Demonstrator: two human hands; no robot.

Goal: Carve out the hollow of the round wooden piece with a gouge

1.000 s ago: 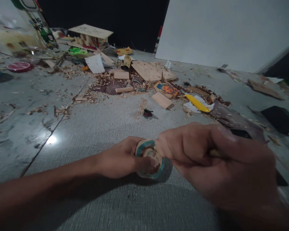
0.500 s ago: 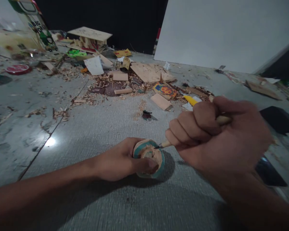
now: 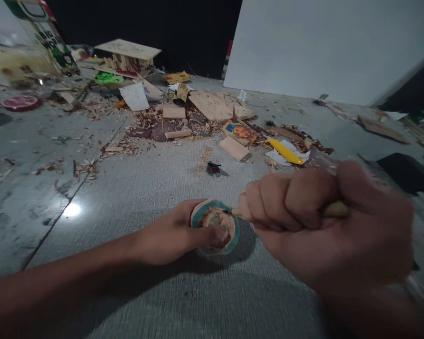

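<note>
A small round wooden piece (image 3: 233, 233) with a teal-painted rim and a rough, hollowed middle is held just above the grey surface. My left hand (image 3: 176, 233) grips it from the left, the thumb pressed into the hollow. My right hand (image 3: 314, 212) is closed in a fist around a carving tool (image 3: 236, 212) with a pale wooden handle. The tool's dark metal tip meets the upper right of the hollow, at the inner edge of the rim. Most of the handle is hidden by my fingers.
Wood shavings and offcuts, among them a flat board (image 3: 215, 106), lie across the back. A yellow-handled tool (image 3: 286, 151) rests on paper at the right. A small dark object (image 3: 214, 168) stands ahead of the wooden piece. A white panel (image 3: 314, 52) leans behind.
My right hand has moved down and right, its handle lying flatter, with the tip still at the rim. The wooden piece has shifted slightly left and up in view.
</note>
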